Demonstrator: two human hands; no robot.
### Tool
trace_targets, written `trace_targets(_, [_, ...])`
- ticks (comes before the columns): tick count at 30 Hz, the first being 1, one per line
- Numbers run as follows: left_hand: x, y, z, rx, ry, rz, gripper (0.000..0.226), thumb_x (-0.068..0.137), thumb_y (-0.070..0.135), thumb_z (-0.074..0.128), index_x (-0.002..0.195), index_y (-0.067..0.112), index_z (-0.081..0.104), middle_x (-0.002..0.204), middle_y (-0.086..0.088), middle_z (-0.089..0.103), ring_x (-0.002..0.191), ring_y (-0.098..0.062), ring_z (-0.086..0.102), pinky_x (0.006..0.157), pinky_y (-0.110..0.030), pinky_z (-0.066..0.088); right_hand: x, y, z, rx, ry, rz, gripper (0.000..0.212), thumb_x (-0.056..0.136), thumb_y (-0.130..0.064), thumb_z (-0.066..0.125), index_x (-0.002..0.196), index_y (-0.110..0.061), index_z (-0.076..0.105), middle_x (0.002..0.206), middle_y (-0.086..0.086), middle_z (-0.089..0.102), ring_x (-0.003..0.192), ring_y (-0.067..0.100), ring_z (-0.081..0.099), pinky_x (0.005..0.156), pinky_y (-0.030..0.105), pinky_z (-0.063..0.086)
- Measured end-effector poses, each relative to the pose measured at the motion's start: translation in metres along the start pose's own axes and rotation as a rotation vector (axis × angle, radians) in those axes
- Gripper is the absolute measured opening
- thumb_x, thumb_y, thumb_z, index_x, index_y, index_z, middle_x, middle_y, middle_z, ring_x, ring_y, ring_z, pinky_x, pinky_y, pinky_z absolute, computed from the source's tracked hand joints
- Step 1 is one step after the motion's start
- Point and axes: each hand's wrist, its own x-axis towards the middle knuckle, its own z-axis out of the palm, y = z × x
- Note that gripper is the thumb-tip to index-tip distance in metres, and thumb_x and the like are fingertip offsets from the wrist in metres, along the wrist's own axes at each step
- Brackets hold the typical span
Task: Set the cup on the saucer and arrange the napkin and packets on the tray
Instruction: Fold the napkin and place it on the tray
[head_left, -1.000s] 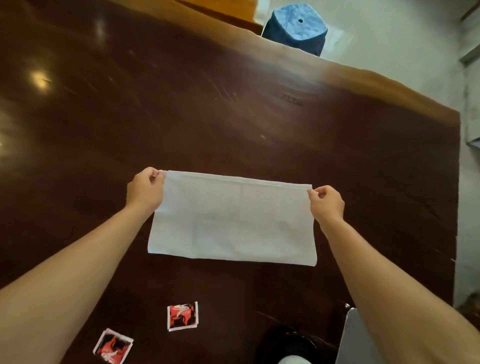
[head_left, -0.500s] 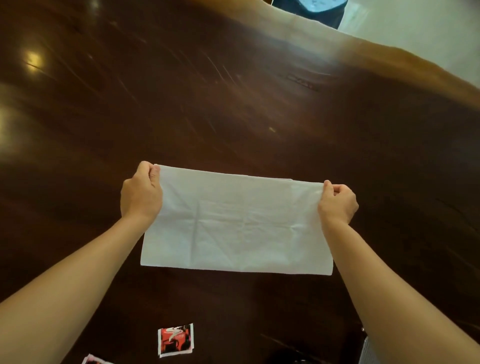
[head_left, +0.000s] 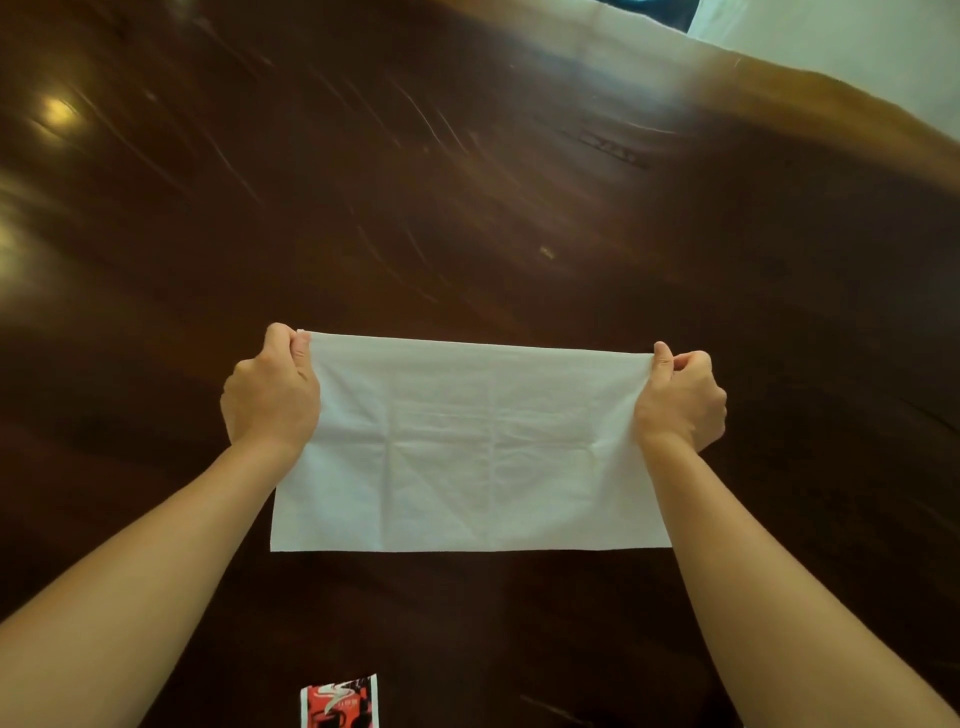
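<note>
A white napkin (head_left: 467, 447) hangs stretched wide above the dark wooden table, creased with fold lines. My left hand (head_left: 270, 395) pinches its top left corner and my right hand (head_left: 680, 400) pinches its top right corner. The lower edge hangs free. A red, black and white packet (head_left: 340, 704) lies on the table at the bottom edge of the view, partly cut off. No cup, saucer or tray shows in the view.
The glossy dark brown table (head_left: 467, 182) fills most of the view, with its lighter far edge (head_left: 779, 93) running across the top right. A pale floor or wall lies beyond that edge.
The view has tilted down and moved closer, so the napkin looks larger. The second packet, the blue stool and the grey thing at the bottom right have left the view. Both hands keep their grip.
</note>
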Motion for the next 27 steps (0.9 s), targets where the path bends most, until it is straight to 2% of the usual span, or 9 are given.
trace_targets(5, [0.008,0.009,-0.015,0.020,-0.145,-0.079,0.032,0.106,0.040,0.034,0.096,0.013,0.049,0.075,-0.007,0.057,0.060,-0.020,0.049,0.054,-0.035,0.038,0.002,-0.007,-0.014,0.064,-0.071,0.037,0.028,0.100,-0.050,0.047,0.096,-0.023,0.048,0.072,-0.010,0.049,0.080,0.022,0.062,0.065,0.038,0.051])
trace_targets(8, [0.005,0.009,-0.033,0.211,-0.205,-0.076,0.033,0.099,0.048,0.047,0.108,0.017,0.049,0.089,-0.008,0.062,0.073,-0.024,0.058,0.059,-0.038,0.047,-0.007,-0.011,-0.032,0.112,0.028,-0.062,0.031,0.097,-0.042,0.052,0.115,-0.017,0.055,0.101,0.003,0.062,0.102,0.026,0.058,0.083,0.044,0.053])
trace_targets(9, [-0.002,0.010,-0.037,0.236,-0.147,-0.014,0.040,0.096,0.049,0.051,0.117,0.015,0.048,0.101,-0.011,0.064,0.087,-0.029,0.061,0.066,-0.042,0.052,-0.017,-0.014,-0.034,0.117,0.064,-0.101,0.034,0.096,-0.039,0.052,0.119,-0.014,0.056,0.109,0.007,0.062,0.107,0.028,0.055,0.089,0.046,0.051])
trace_targets(11, [-0.024,0.020,-0.036,0.160,-0.058,0.175,0.055,0.096,0.047,0.051,0.135,0.009,0.045,0.132,-0.019,0.056,0.123,-0.038,0.051,0.093,-0.051,0.050,-0.058,-0.030,-0.029,0.177,-0.003,-0.204,0.038,0.095,-0.031,0.051,0.126,-0.010,0.058,0.122,0.014,0.061,0.116,0.034,0.052,0.098,0.049,0.043])
trace_targets(14, [-0.060,0.030,-0.016,0.131,-0.189,0.428,0.064,0.102,0.044,0.034,0.154,0.007,0.030,0.162,-0.022,0.026,0.152,-0.040,0.017,0.119,-0.053,0.025,-0.150,-0.071,-0.001,0.117,-0.359,-0.567,0.051,0.102,-0.036,0.040,0.149,-0.015,0.040,0.155,0.011,0.041,0.146,0.031,0.029,0.118,0.050,0.022])
trace_targets(17, [-0.076,0.010,0.004,0.216,-0.312,0.440,0.071,0.098,0.042,0.016,0.158,0.006,0.009,0.168,-0.016,0.005,0.155,-0.032,-0.002,0.126,-0.050,0.010,-0.211,-0.092,0.030,-0.061,-0.598,-0.859,0.059,0.102,-0.047,0.016,0.158,-0.028,0.014,0.169,0.003,0.005,0.154,0.024,-0.011,0.122,0.055,-0.005])
trace_targets(19, [-0.078,-0.007,0.013,0.265,-0.270,0.471,0.069,0.098,0.038,0.019,0.156,0.002,0.013,0.167,-0.019,0.012,0.155,-0.033,0.006,0.125,-0.050,0.013,-0.212,-0.081,0.043,-0.197,-0.590,-0.878,0.060,0.103,-0.049,0.012,0.159,-0.031,0.004,0.169,0.000,-0.007,0.151,0.022,-0.023,0.120,0.054,-0.012])
trace_targets(22, [-0.075,-0.011,0.018,0.276,-0.231,0.475,0.071,0.099,0.042,0.028,0.157,0.004,0.014,0.166,-0.018,0.017,0.155,-0.033,0.012,0.124,-0.049,0.016,-0.191,-0.047,0.043,-0.324,-0.479,-0.872,0.061,0.101,-0.056,0.011,0.156,-0.037,-0.007,0.168,-0.002,-0.013,0.150,0.023,-0.026,0.119,0.053,-0.017])
trace_targets(27, [-0.076,-0.010,0.018,0.290,-0.191,0.470,0.072,0.099,0.044,0.029,0.159,0.006,0.016,0.167,-0.014,0.015,0.156,-0.029,0.008,0.126,-0.045,0.010,-0.122,0.018,0.016,-0.415,-0.340,-0.756,0.065,0.099,-0.062,0.011,0.157,-0.038,-0.007,0.168,0.000,-0.011,0.153,0.027,-0.017,0.122,0.054,-0.005])
